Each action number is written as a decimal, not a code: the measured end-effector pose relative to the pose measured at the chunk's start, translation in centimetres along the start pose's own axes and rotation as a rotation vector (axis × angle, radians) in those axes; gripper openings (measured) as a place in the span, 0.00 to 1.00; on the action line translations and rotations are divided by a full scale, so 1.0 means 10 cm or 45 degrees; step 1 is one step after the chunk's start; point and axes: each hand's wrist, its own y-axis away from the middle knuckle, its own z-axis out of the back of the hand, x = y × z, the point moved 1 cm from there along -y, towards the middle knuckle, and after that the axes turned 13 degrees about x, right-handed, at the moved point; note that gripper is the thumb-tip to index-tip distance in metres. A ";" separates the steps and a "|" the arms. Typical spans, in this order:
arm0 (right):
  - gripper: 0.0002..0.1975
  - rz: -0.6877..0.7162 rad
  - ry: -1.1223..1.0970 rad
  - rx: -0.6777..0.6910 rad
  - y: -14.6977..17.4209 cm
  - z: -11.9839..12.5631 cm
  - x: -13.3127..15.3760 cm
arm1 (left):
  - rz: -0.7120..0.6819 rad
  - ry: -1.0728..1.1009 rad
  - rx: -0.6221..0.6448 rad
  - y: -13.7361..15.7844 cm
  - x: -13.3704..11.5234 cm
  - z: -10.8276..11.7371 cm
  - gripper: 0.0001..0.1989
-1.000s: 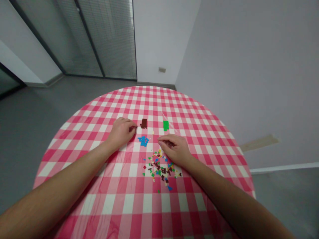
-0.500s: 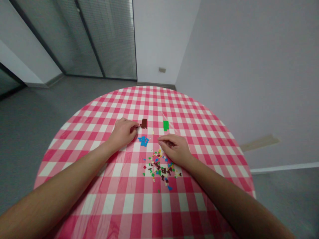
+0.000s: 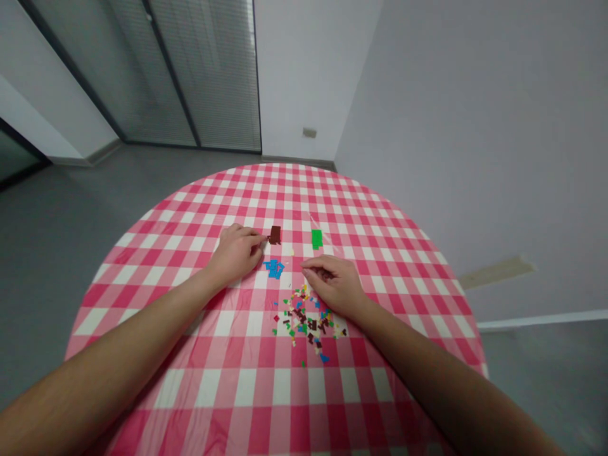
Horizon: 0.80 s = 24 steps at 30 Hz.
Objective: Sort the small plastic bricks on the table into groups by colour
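Observation:
My left hand (image 3: 239, 251) rests on the table with its fingers drawn together. Its fingertips meet the left edge of a dark brown group of flat pieces (image 3: 275, 235); whether they hold a piece is too small to tell. Just below those fingers lies a cluster of blue building pieces (image 3: 274, 268). My right hand (image 3: 336, 283) is curled, thumb and forefinger closed together, and anything inside the pinch is hidden. It lies beside the upper right of a scattered pile of tiny mixed-colour building pieces (image 3: 312, 325). Beyond it sits a bright green block of pieces (image 3: 316, 239).
A red-and-white checked cloth (image 3: 242, 387) covers the round table. One blue piece (image 3: 324, 358) and a small green one (image 3: 303, 364) lie at the near side of the pile. Walls and a glass partition (image 3: 213, 76) stand beyond the table.
My left fingertips have shifted very slightly right, against the brown pieces. The right hand stays in the same place, and the piles look unchanged.

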 end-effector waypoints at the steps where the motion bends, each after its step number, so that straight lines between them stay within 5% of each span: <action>1: 0.09 -0.006 0.001 0.004 0.00 0.00 0.00 | 0.010 0.003 0.004 0.00 0.00 0.00 0.15; 24: 0.08 -0.004 -0.001 -0.001 0.01 -0.01 -0.02 | 0.023 0.188 -0.023 0.01 -0.03 -0.05 0.24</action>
